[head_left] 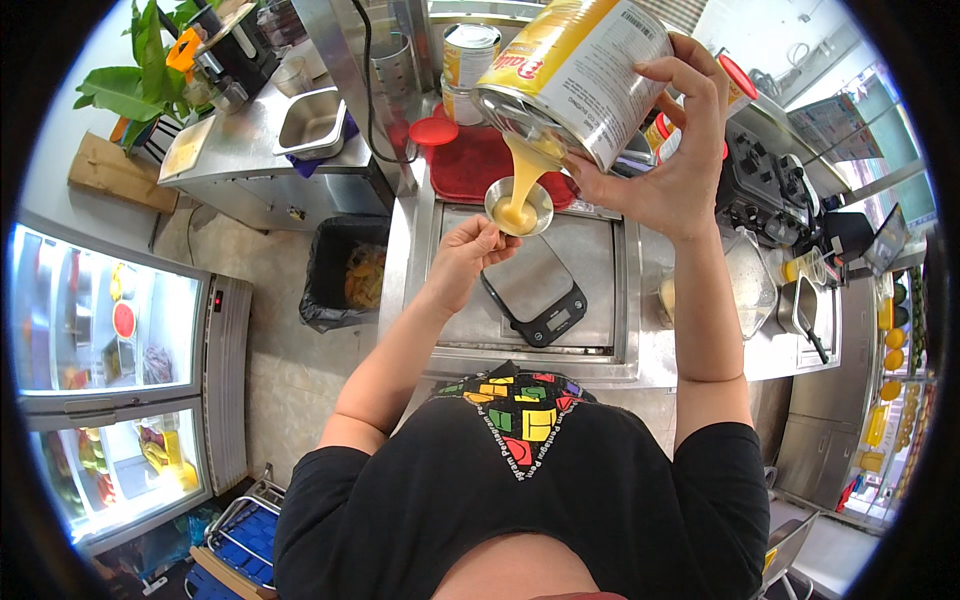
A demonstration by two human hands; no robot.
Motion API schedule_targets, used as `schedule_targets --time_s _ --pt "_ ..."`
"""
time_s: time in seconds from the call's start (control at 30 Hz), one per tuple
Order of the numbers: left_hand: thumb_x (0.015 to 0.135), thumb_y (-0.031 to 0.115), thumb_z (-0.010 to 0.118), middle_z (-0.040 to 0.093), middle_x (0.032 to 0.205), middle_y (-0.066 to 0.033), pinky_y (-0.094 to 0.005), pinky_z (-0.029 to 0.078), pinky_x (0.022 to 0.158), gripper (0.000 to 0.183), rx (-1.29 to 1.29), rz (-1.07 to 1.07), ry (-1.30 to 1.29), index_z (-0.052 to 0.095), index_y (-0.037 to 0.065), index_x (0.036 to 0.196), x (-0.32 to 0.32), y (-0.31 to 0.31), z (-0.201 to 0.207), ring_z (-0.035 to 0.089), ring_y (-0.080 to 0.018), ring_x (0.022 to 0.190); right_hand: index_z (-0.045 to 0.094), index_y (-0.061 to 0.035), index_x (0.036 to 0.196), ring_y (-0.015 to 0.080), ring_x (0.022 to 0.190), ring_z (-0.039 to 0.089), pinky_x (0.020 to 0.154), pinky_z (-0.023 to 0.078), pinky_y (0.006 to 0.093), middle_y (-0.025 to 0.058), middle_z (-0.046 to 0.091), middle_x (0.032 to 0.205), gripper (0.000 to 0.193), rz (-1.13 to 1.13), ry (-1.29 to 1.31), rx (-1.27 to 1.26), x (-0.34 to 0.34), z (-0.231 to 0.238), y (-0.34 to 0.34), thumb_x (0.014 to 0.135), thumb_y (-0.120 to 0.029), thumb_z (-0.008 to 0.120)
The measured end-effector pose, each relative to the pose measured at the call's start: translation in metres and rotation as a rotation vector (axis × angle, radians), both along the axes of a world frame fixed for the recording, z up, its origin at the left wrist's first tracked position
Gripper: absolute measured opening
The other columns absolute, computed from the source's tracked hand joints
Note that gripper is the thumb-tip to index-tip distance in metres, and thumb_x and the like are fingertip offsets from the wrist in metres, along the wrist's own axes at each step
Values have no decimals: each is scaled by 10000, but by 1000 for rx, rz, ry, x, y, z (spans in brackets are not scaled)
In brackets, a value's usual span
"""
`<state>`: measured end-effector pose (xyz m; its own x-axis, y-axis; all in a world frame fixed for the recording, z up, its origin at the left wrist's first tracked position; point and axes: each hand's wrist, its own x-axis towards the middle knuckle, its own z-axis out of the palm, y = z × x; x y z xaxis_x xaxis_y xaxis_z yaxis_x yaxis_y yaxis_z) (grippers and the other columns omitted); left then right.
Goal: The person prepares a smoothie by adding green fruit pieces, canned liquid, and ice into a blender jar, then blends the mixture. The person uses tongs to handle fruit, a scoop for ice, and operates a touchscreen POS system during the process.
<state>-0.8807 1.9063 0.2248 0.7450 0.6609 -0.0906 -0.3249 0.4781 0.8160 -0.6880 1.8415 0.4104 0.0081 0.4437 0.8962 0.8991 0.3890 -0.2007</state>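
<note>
My right hand [685, 165] grips a large yellow-and-white can [585, 75] at its side, tilted with its open end low and to the left. A thick pale-yellow liquid [525, 172], like condensed milk, runs from the can's rim in a wide stream. It lands in a small round metal cup [545, 207] held just below by my left hand [466, 262], fingers pinched at the cup's near-left edge. Beneath the cup, a black kitchen scale [557, 320] with a silver plate lies on the steel counter [460, 325]; its display faces me.
Behind the cup are a red mat [455, 180], a red lid [433, 131] and stacked cans [471, 45]. A lined bin [325, 290] holding scraps stands left of the counter. To the right are a clear jug [750, 280], a metal pan [797, 305] and a black stove [765, 175].
</note>
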Motion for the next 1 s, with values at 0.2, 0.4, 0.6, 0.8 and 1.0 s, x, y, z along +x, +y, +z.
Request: schedule_targets --time_s 0.2,0.4,0.6,0.8,1.0 --pt "958 137 482 597 860 -30 -316 489 841 169 1 -10 -7 532 70 810 3 4 0 621 -176 915 538 -114 1080 330 1089 457 848 443 373 182 419 1172 755 3 5 2 2 2 4 425 -272 878" --pt "963 155 479 599 874 -28 -319 486 844 173 2 -21 -20 535 74 820 5 7 2 619 -175 914 496 -101 1139 245 1165 454 835 516 342 142 397 1263 779 5 -33 -26 3 4 5 468 -262 858" --pt "962 165 484 591 873 -24 -326 480 849 169 14 -27 -33 534 76 827 6 9 5 614 -179 920 496 -97 1125 241 1137 473 824 518 351 133 402 1248 750 13 -39 -42 5 8 8 480 -252 846" --pt "960 164 486 582 879 -27 -333 472 857 165 19 -37 -61 527 75 827 5 12 3 607 -191 934 479 -75 1050 311 1022 430 820 373 435 193 427 1043 779 44 -155 41 11 16 12 451 -363 885" --pt "958 154 485 576 869 -26 -330 473 852 160 18 -31 -61 524 71 827 5 14 7 606 -194 925 479 -57 1048 313 1021 446 833 374 445 195 444 1039 750 25 -184 39 8 19 12 492 -374 871"
